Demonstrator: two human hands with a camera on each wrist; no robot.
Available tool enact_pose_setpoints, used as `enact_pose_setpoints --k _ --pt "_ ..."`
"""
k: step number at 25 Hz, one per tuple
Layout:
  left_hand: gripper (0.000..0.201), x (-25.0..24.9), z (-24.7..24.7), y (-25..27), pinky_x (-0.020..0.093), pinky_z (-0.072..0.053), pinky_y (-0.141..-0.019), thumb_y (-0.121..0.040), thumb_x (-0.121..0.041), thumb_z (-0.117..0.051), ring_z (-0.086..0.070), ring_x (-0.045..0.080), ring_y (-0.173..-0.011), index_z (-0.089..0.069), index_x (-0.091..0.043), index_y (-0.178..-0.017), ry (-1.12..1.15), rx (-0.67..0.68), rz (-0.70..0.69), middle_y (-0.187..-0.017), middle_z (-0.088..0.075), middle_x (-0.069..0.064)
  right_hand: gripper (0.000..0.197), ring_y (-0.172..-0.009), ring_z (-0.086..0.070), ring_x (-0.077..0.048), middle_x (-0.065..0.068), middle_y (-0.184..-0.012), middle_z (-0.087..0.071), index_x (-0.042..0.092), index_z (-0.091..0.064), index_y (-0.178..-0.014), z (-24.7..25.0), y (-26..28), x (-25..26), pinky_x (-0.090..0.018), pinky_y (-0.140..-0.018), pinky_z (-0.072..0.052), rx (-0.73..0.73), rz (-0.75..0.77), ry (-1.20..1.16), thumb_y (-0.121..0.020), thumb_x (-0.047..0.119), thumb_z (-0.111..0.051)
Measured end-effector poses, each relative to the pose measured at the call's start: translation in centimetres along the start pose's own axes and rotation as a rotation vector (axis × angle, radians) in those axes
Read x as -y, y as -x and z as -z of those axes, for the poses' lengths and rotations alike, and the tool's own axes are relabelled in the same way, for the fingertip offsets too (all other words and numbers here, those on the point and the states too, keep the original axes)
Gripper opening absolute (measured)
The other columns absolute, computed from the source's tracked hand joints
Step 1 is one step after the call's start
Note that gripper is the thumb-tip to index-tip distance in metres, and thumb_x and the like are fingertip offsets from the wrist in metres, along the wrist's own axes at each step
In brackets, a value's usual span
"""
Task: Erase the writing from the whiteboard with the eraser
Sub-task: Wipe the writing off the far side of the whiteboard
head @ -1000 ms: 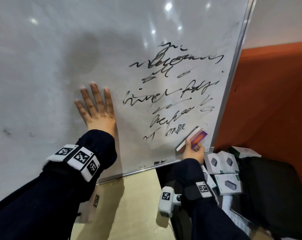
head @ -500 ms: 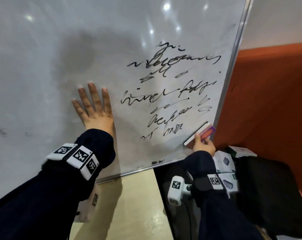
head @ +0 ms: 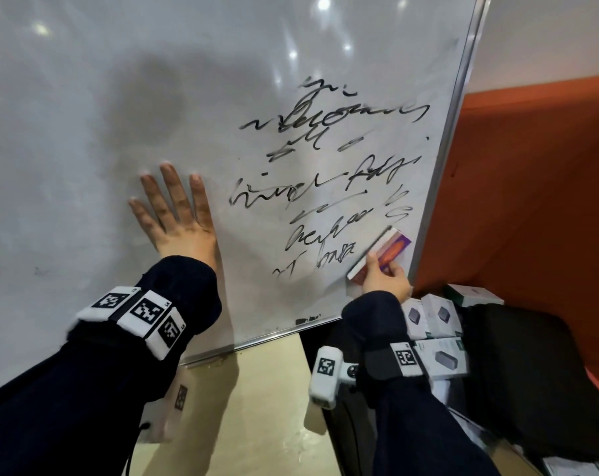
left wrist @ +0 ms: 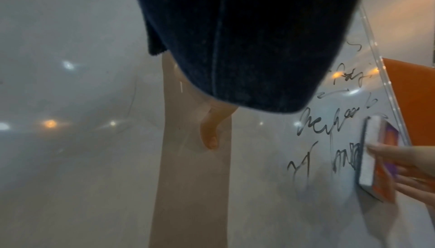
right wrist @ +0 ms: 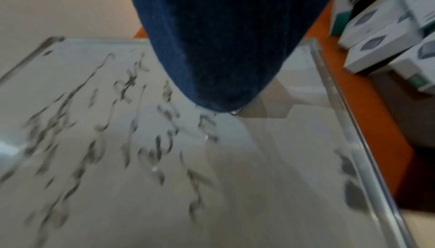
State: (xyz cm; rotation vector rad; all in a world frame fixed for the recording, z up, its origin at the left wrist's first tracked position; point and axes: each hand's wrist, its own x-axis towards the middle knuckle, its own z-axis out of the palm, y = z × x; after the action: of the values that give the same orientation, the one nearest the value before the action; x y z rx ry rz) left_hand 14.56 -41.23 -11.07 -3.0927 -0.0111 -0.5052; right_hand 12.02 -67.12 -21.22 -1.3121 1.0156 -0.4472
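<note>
A tilted whiteboard (head: 126, 97) carries black scribbled writing (head: 329, 180) on its right part. My left hand (head: 174, 214) lies flat on the board with straight spread fingers, left of the writing; its thumb (left wrist: 209, 134) shows in the left wrist view. My right hand (head: 384, 280) grips an orange and purple eraser (head: 384, 250) against the board near the lower right corner, at the end of the bottom line of writing. The left wrist view shows the eraser (left wrist: 376, 159) edge-on at that line. In the right wrist view a dark sleeve (right wrist: 223, 38) hides the hand over blurred writing (right wrist: 105, 131).
The board's metal frame (head: 452, 132) runs along the right edge, an orange wall (head: 531, 187) behind it. Several white product boxes (head: 435, 317) and a black bag (head: 518, 372) lie below right. A beige surface (head: 256, 407) lies under the board's lower edge.
My right hand has moved the eraser up and to the right, away from the bottom edge, and tilted it steeper. The left hand has stayed flat on the board.
</note>
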Motion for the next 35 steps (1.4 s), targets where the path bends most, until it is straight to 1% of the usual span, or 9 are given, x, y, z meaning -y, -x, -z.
enact_pose_setpoints --k 3,5,8,11,14,18,24,28,35 --pt "0.109 0.4 -0.5 -0.1 0.072 0.005 -0.104 -0.069 0.024 -0.046 0.017 0.056 -0.135 0.024 -0.005 -0.146 -0.001 -0.055 -0.027 -0.144 0.035 0.029 0.051 -0.092 -0.063 -0.01 -0.003 -0.114 -0.067 0.013 -0.064 -0.124 -1.8 3.3 -1.3 -0.02 -0.083 -0.047 0.099 0.086 -0.023 -0.078 0.03 -0.081" --pt "0.111 0.7 -0.6 -0.2 0.071 0.009 -0.103 -0.067 0.026 -0.049 0.019 0.055 -0.134 0.021 -0.005 -0.147 -0.013 -0.064 -0.044 -0.147 0.032 0.028 0.05 -0.09 -0.064 -0.01 -0.004 -0.111 -0.069 0.012 -0.065 -0.122 -1.4 4.6 -3.4 -0.019 -0.081 -0.047 0.132 -0.01 -0.026 -0.077 0.025 -0.082" --pt "0.112 0.7 -0.6 -0.3 0.069 0.011 -0.103 -0.066 0.024 -0.05 0.023 0.053 -0.132 0.023 -0.005 -0.147 -0.012 -0.042 -0.023 -0.148 0.031 0.029 0.049 -0.096 -0.064 -0.017 -0.003 -0.11 -0.07 0.012 -0.066 -0.121 -0.3 2.8 -3.2 -0.027 -0.089 -0.048 0.041 -0.11 -0.018 -0.078 0.03 -0.082" --pt "0.11 0.3 -0.9 -0.4 0.07 0.008 -0.104 -0.069 0.022 -0.048 0.021 0.054 -0.134 0.027 -0.006 -0.145 -0.006 -0.04 -0.011 -0.144 0.037 0.028 0.047 -0.097 -0.064 -0.016 0.0 -0.107 -0.069 0.016 -0.066 -0.119 -1.1 1.2 -0.8 -0.026 -0.087 -0.047 -0.003 -0.04 -0.067 -0.079 0.036 -0.08" --pt "0.111 0.5 -0.9 -0.3 0.071 0.007 -0.104 -0.068 0.023 -0.049 0.018 0.054 -0.135 0.024 -0.006 -0.146 0.001 -0.065 -0.028 -0.148 0.029 0.029 0.051 -0.099 -0.063 -0.013 0.001 -0.111 -0.066 0.016 -0.064 -0.121 -2.0 3.6 -1.5 -0.028 -0.089 -0.05 0.082 0.016 -0.033 -0.077 0.034 -0.081" --pt "0.114 0.7 -0.8 -0.2 0.068 0.013 -0.102 -0.066 0.025 -0.05 0.023 0.052 -0.133 0.024 -0.007 -0.146 -0.009 -0.079 -0.036 -0.148 0.028 0.028 0.046 -0.093 -0.062 -0.015 -0.004 -0.109 -0.071 0.012 -0.067 -0.118 -0.3 5.1 -3.6 -0.024 -0.085 -0.044 0.09 -0.154 -0.003 -0.077 0.024 -0.083" --pt "0.112 0.3 -0.8 -0.1 0.07 0.009 -0.103 -0.068 0.026 -0.047 0.015 0.056 -0.135 0.028 -0.007 -0.145 0.004 -0.068 -0.019 -0.147 0.027 0.03 0.045 -0.094 -0.063 -0.013 0.002 -0.103 -0.069 0.015 -0.067 -0.113 -1.6 4.3 -0.5 -0.023 -0.082 -0.045 0.098 -0.105 -0.088 -0.076 0.033 -0.082" --pt "0.114 0.6 -0.8 0.0 0.069 0.011 -0.102 -0.065 0.028 -0.05 0.015 0.055 -0.135 0.024 -0.005 -0.146 -0.013 -0.086 -0.041 -0.148 0.024 0.031 0.05 -0.095 -0.063 -0.017 -0.003 -0.104 -0.071 0.011 -0.07 -0.111 -0.4 5.6 -3.2 -0.025 -0.082 -0.044 0.109 -0.23 -0.02 -0.072 0.04 -0.085" --pt "0.111 0.4 -0.8 -0.1 0.071 0.005 -0.104 -0.067 0.027 -0.046 0.011 0.057 -0.136 0.024 -0.006 -0.146 -0.001 -0.097 -0.035 -0.149 0.022 0.031 0.053 -0.096 -0.062 -0.019 -0.002 -0.102 -0.069 0.011 -0.067 -0.107 -2.0 4.2 0.2 -0.026 -0.082 -0.044 0.131 -0.243 -0.083 -0.071 0.047 -0.082"
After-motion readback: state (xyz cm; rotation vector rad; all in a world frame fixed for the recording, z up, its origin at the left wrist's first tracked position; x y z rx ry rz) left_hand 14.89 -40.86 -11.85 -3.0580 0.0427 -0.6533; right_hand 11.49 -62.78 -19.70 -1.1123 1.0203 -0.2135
